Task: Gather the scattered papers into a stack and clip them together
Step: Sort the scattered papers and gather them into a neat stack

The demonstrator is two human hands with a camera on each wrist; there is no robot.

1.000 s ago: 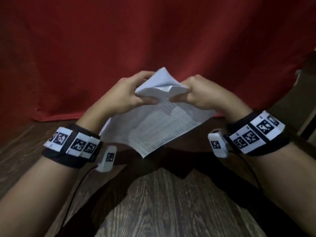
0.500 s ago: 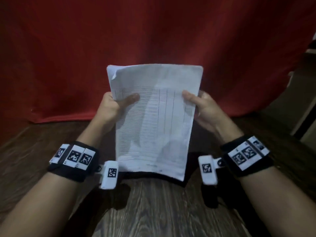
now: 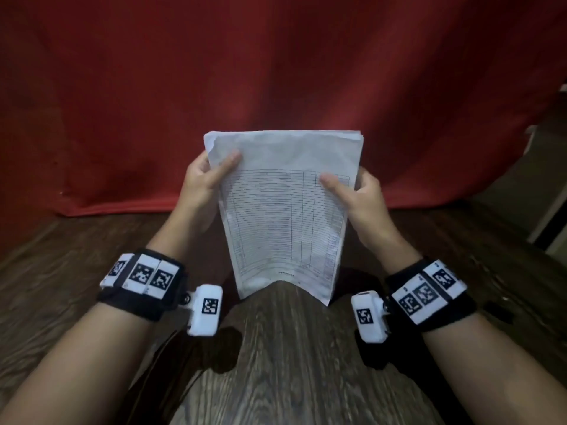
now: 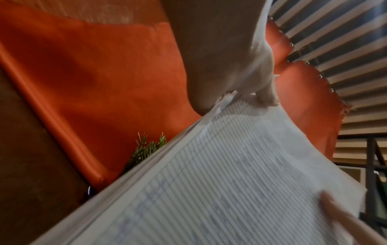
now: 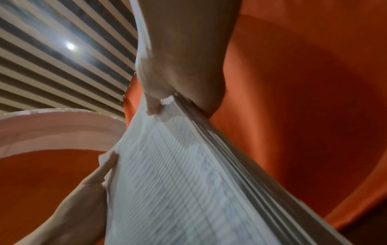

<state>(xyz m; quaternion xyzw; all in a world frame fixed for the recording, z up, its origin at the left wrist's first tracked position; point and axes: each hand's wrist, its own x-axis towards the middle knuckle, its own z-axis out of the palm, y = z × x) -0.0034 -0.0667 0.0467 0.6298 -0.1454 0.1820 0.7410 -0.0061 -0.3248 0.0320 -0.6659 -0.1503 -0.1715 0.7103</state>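
Stack (image 3: 283, 210) now sits lower than half a second ago, upright above worktop (image 3: 291, 363); left hand (image 3: 204, 176) and right hand (image 3: 356, 191) pinch its sides. Risk: loose sheets fan out, no clip visible.

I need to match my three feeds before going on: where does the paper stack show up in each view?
Head: the paper stack stands at centre, held upright above the wooden table, left hand and right hand at its sides.
Left wrist: it fills the lower right, sloping up to the thumb.
Right wrist: it runs from centre to the bottom, sheet edges fanned at right.
Shared landmark: the red cloth behind.
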